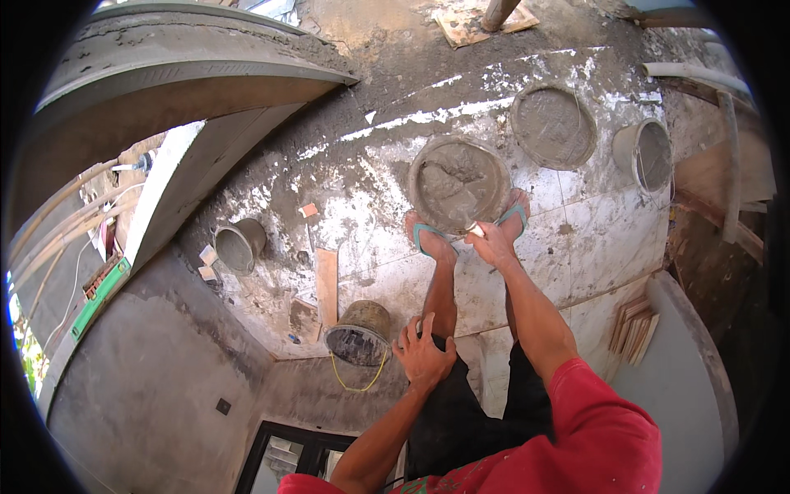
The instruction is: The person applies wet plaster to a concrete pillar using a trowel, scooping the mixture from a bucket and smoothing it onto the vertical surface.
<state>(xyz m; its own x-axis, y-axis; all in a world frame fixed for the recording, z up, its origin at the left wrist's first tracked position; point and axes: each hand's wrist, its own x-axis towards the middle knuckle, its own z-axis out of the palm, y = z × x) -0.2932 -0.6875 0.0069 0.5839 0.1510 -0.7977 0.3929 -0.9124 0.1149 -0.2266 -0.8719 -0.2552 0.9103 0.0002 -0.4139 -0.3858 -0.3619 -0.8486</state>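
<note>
My right hand (492,244) is closed round the pale handle of a trowel (475,230) at the near rim of a round tub (414,198). Grey wet mortar (473,188) fills much of this tub, its surface heaped and hollowed. The trowel's blade cannot be made out. My left hand (425,352) holds nothing and rests by my left knee with its fingers spread. Just left of it a dark bucket (367,316) with a yellow handle lies tipped. My feet, in teal flip-flops (512,221), stand either side of the tub.
A second mortar-filled tub (535,156) and a grey bucket (629,148) stand at the far right. Another bucket (253,235) is on the left, near a wooden board (327,284). Stacked tiles (634,329) lean at the right. A curved concrete edge (247,82) overhangs the upper left.
</note>
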